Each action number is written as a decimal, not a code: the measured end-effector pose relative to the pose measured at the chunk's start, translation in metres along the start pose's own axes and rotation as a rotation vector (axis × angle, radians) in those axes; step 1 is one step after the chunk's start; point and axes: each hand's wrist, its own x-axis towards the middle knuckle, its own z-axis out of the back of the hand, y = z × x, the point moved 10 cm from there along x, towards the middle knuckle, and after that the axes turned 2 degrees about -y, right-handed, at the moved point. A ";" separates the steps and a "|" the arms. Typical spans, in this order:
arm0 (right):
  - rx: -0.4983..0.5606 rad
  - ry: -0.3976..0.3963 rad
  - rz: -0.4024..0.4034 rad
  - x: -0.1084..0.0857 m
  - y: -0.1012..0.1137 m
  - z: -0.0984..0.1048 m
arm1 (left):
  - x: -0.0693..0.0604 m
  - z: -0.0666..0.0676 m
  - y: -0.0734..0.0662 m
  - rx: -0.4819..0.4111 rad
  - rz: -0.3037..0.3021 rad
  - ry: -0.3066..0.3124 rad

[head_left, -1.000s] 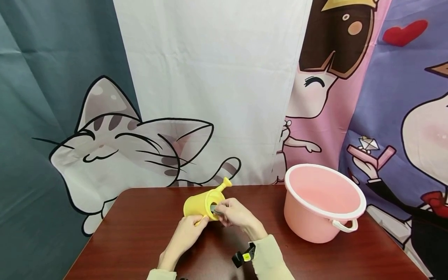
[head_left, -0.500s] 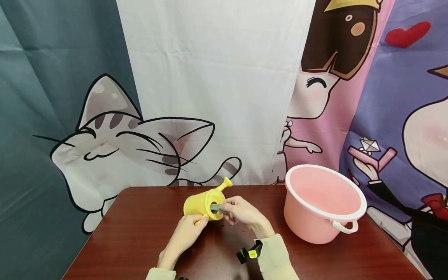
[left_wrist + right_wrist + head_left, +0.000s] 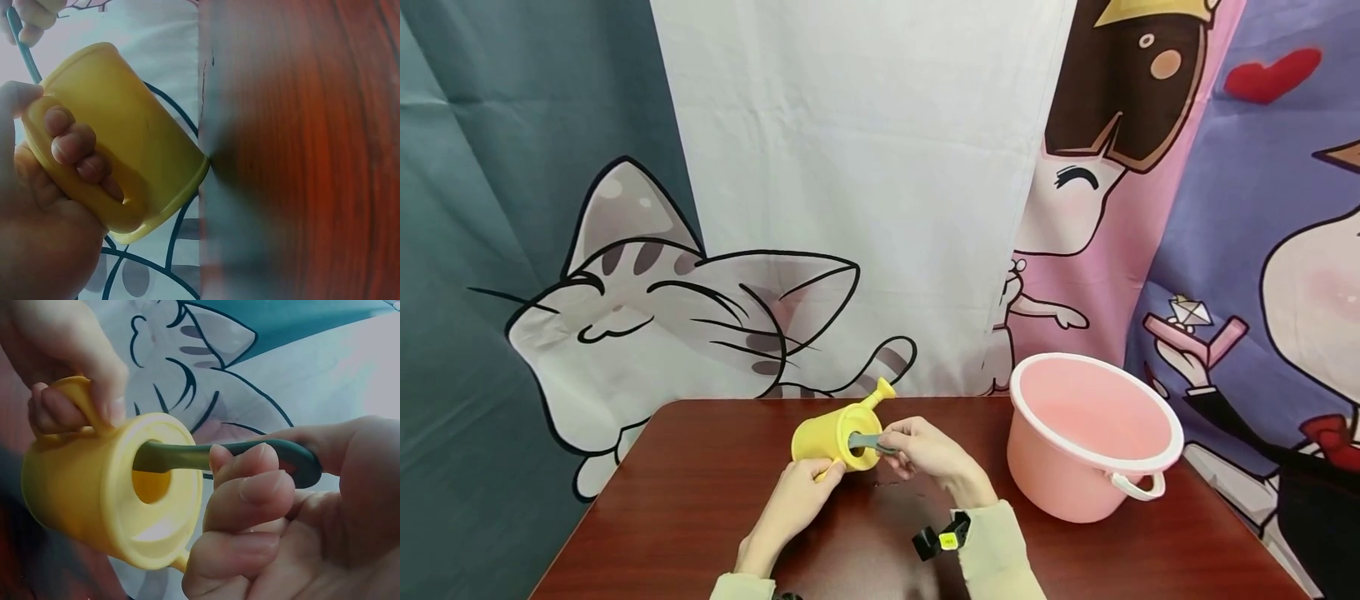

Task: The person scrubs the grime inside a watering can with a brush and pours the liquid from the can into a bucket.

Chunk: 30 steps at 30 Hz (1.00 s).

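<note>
A yellow watering can (image 3: pixel 823 435) is tilted with its round top opening toward the right, its base edge at or just above the tabletop. My left hand (image 3: pixel 805 496) grips its handle, fingers passed through the loop in the left wrist view. With my right hand (image 3: pixel 932 454) I hold a slim grey-green tool (image 3: pixel 187 456) by its rounded handle end, pinched between thumb and fingers. The tool's other end is inside the can's opening and hidden, so its kind cannot be told. The can's spout (image 3: pixel 878 393) points up and right.
To the right on the dark red-brown table (image 3: pixel 700 500) stands a pink bucket (image 3: pixel 1052 467) with a white rim and a white side handle. A printed cartoon cloth (image 3: pixel 865 167) hangs behind the table's far edge.
My right hand has moved right, drawing the tool outward, so more of its length shows outside the can's opening. My left hand and the can have stayed almost in place.
</note>
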 end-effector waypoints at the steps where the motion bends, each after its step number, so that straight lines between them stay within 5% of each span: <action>1: -0.002 -0.005 0.000 0.001 -0.001 -0.001 | 0.000 0.000 0.000 0.003 -0.004 -0.002; 20: 0.046 -0.086 -0.069 0.014 -0.020 -0.020 | -0.002 0.000 0.000 0.026 -0.021 -0.001; 30: -0.085 -0.046 -0.032 0.004 -0.008 -0.011 | -0.001 -0.004 -0.001 0.019 -0.027 0.010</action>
